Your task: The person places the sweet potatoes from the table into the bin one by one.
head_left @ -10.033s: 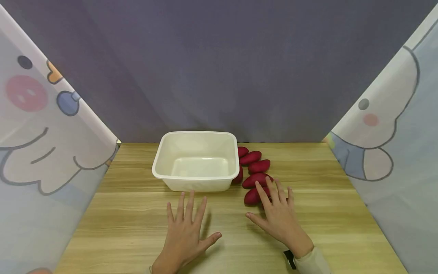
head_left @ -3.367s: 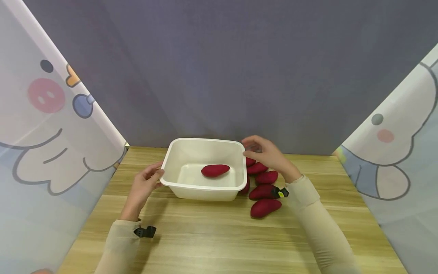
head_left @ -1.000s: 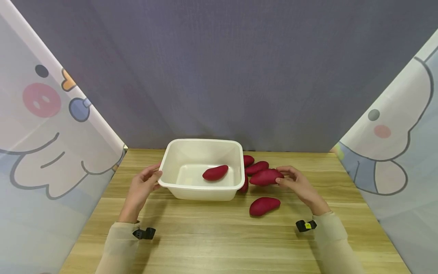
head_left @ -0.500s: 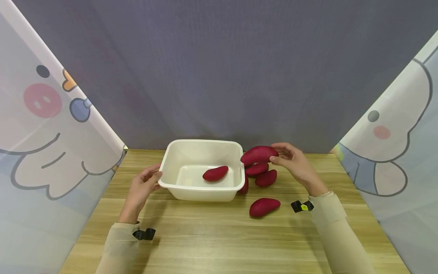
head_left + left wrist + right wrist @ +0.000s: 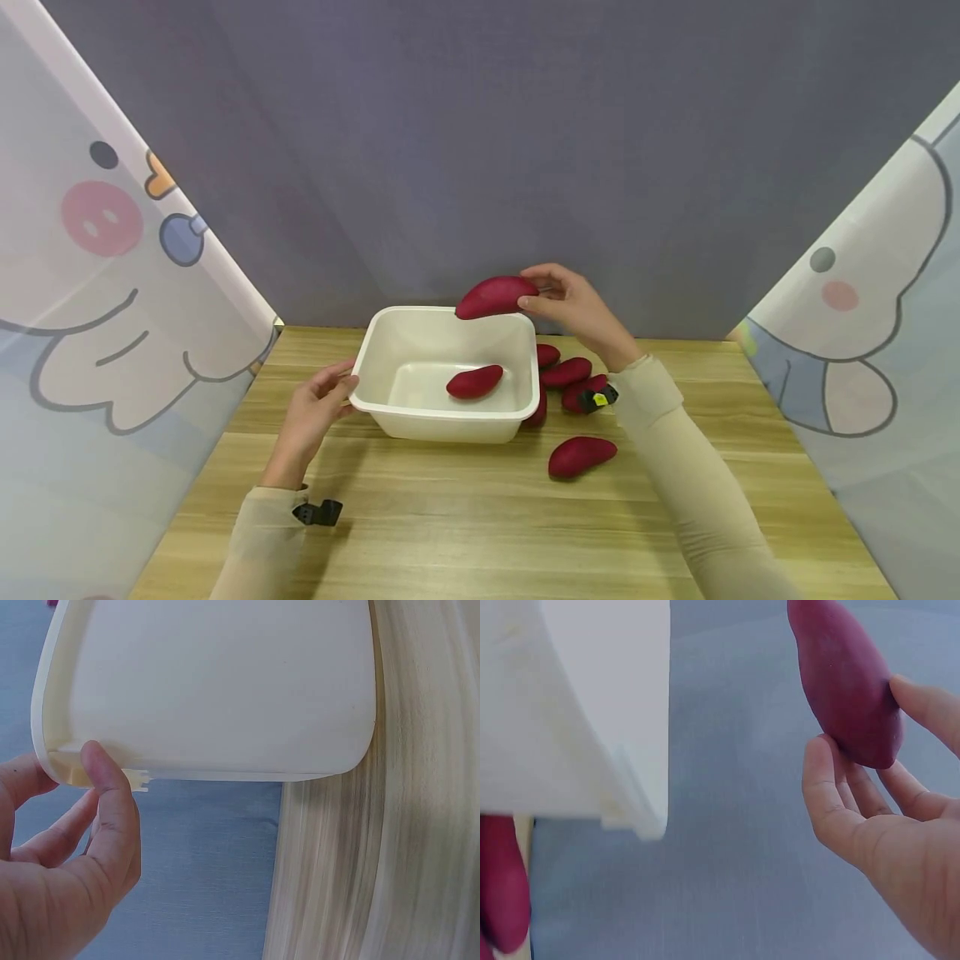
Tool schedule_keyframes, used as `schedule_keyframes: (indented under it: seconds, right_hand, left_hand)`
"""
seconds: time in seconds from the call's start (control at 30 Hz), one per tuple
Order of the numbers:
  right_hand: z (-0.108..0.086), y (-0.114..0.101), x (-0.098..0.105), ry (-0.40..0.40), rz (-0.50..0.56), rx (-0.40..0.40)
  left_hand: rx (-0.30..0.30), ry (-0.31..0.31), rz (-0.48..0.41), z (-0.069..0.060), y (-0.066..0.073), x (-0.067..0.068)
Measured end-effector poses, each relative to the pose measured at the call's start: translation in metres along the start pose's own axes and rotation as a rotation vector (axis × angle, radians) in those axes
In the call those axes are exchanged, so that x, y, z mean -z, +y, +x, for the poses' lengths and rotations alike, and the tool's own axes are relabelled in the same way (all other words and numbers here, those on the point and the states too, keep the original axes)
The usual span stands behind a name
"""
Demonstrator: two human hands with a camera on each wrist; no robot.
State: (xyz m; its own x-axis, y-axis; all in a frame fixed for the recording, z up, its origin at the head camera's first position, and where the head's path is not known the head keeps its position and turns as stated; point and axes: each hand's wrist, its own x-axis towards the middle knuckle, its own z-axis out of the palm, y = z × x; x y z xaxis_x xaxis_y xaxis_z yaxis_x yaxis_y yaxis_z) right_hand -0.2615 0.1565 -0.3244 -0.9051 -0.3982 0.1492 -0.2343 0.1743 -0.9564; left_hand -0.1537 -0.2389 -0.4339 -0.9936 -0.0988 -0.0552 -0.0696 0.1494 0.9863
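Observation:
My right hand (image 5: 573, 308) pinches one end of a dark red sweet potato (image 5: 495, 297) above the back right rim of a cream plastic basin (image 5: 442, 426). In the right wrist view, thumb and fingers grip the blunt end of that sweet potato (image 5: 847, 682). My left hand (image 5: 311, 421) holds the basin's left rim; the left wrist view shows the thumb over the rim and the fingers below it. A second sweet potato (image 5: 476, 382) lies inside the basin on its floor.
Several more sweet potatoes (image 5: 567, 372) lie on the wooden table (image 5: 450, 525) right of the basin, one of them (image 5: 581, 457) apart and nearer the front. A grey curtain (image 5: 480, 150) stands behind the table. Printed cartoon curtains flank both sides.
My right hand has lifted a sweet potato from the group at the right and carried it up and left over the basin. The left hand stays on the rim. Earlier, the basin was bare inside.

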Motion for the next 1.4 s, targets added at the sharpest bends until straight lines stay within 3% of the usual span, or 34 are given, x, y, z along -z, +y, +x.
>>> schedule_keyframes:
  seconds: [0.23,0.6,1.0,1.4]
  right_hand:
    - [0.033,0.0,-0.028,-0.052,0.02,-0.005]
    - [0.062,0.018,-0.064,-0.105,0.102,-0.025]
    - [0.065,0.04,-0.091,-0.134,0.075,-0.136]
    - [0.06,0.047,-0.092,-0.134,0.12,-0.159]
  left_hand:
    - [-0.01,-0.003,-0.004,0.0,0.0,-0.002]
    - [-0.005,-0.002,-0.006,-0.001,0.004,-0.005]
    - [-0.009,-0.001,-0.02,-0.003,0.003,-0.007]
    - [0.002,-0.012,-0.033,-0.004,0.007,-0.012]
